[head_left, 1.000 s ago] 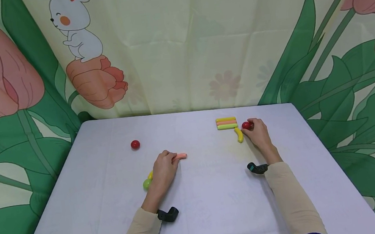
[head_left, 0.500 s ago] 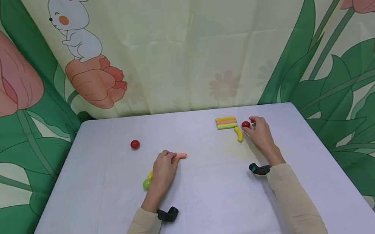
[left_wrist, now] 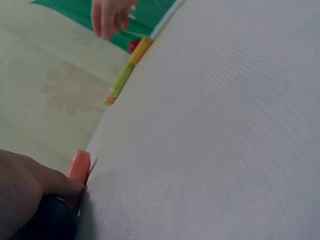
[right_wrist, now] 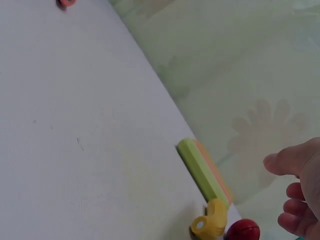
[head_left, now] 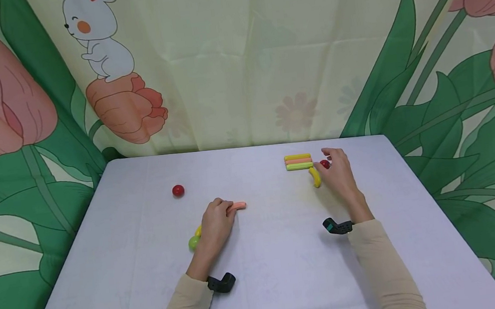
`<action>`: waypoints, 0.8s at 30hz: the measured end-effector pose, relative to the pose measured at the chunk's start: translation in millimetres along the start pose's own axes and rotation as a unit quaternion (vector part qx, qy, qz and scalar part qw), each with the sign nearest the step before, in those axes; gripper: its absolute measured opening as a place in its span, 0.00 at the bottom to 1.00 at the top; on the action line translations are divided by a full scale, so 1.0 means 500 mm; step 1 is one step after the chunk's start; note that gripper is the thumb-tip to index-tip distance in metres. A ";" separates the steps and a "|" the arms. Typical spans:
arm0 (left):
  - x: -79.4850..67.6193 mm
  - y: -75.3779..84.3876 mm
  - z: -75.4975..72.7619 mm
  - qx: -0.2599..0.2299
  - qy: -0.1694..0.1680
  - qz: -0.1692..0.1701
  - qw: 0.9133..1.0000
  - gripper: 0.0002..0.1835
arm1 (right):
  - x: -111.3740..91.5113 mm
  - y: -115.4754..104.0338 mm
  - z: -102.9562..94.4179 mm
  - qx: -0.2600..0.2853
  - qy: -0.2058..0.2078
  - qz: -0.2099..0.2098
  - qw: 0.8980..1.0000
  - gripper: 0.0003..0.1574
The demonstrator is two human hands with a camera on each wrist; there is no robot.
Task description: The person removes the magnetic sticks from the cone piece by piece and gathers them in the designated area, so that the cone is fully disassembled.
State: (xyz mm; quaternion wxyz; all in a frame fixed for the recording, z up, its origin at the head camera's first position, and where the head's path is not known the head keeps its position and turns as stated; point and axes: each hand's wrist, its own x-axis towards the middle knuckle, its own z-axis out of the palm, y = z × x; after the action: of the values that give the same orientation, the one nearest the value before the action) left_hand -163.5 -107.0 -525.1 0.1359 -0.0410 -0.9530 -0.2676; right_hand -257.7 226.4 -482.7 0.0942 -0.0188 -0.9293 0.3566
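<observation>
My left hand (head_left: pixel 216 225) pinches a short orange-pink stick (head_left: pixel 239 205) at the table's middle. In the left wrist view, the thumb (left_wrist: pixel 62 182) lies along the faceted orange-pink stick (left_wrist: pixel 79 165). My right hand (head_left: pixel 339 172) hovers with fingers apart over a red ball (head_left: pixel 324 164); the right wrist view shows it raised off the red ball (right_wrist: pixel 243 230). Beside that ball lies a toy banana (head_left: pixel 315 177) with a pale round end. Three sticks, yellow, orange and light green (head_left: pixel 299 166), lie side by side just left of it.
Another red ball (head_left: pixel 178 191) sits on the left part of the white-covered table (head_left: pixel 278 272). A green ball (head_left: pixel 194 243) and a partly hidden yellow piece (head_left: pixel 198 231) lie close by the left wrist. A printed curtain (head_left: pixel 230 75) hangs behind the table's far edge.
My right hand has released the red ball and risen above it, shifting slightly left. The ball stays beside the banana. My left hand and its stick have kept still.
</observation>
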 end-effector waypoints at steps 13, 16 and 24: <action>0.002 0.006 -0.017 -0.021 -0.057 -0.037 0.997 0.17 | -0.031 -0.043 0.038 0.042 0.002 -0.032 0.999 0.34; 0.003 0.008 -0.029 -0.025 -0.075 -0.038 0.996 0.18 | -0.038 -0.054 0.045 0.050 0.006 -0.043 0.998 0.34; 0.000 0.009 -0.052 -0.007 -0.115 -0.025 0.993 0.17 | -0.050 -0.070 0.060 0.052 0.000 -0.046 0.998 0.33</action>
State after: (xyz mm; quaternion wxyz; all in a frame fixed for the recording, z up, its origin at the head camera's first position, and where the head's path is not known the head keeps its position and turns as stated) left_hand -156.6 -116.9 -501.5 0.0184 -0.0487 -0.9611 -0.2714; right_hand -237.7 177.9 -485.5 0.1115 0.0289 -0.9094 0.3997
